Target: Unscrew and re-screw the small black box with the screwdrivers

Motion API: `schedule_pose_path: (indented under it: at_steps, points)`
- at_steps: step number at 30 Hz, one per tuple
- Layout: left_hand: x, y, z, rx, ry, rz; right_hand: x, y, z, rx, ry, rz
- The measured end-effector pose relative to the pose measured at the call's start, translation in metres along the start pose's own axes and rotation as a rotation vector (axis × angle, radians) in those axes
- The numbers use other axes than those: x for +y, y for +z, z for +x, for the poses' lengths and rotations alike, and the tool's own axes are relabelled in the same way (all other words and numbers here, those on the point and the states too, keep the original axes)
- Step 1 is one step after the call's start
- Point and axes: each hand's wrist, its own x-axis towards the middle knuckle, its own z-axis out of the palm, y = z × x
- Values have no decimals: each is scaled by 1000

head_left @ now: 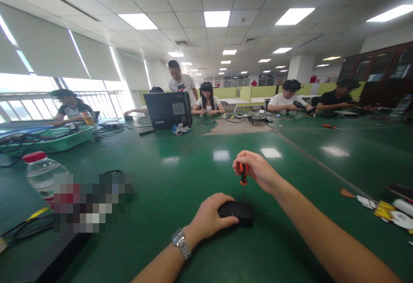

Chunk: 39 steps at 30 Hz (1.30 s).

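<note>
Screwdriver (243, 174) upright, pinched in right hand (258, 170) fingers, tip on black box (237, 211), left hand (209, 216) fingers pressed against box

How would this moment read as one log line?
left hand: steadies black box | right hand: holds screwdriver upright, tip on box | surface: green table

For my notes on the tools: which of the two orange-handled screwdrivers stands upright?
The screwdriver in the right hand, tip down on the black box. The other screwdriver lies flat far across the table.

Worktop (180, 175) glossy green, smooth; small box (237, 212) matt black plastic; screwdriver (243, 175) orange-black plastic handle, thin metal shaft; wristwatch (180, 243) shiny metal.
</note>
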Motion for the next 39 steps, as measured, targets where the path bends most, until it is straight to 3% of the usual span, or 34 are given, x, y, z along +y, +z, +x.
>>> schedule_pose_path:
  at_steps: [9, 14, 19, 23, 27, 33, 39]
  points:
    - [0, 0, 0, 2, -12, -5, -1, 0, 0, -46, -37, 3]
    - [0, 1, -1, 3, -19, 13, 0, 0, 1, 3, -69, -73]
    - [0, 1, -1, 15, -27, 13, 0, 1, -1, -101, -42, 38]
    - [1, 0, -1, 16, -38, 24, 1, 3, -2, -38, -54, 11]
    - [1, 1, -1, 21, -41, 35, 3, 5, -1, -85, -27, 49]
    - [2, 2, 0, 46, -71, 48, 6, 16, -3, 19, -120, 326]
    - [4, 2, 0, 55, -88, 62, 14, 30, -10, -119, -84, 468]
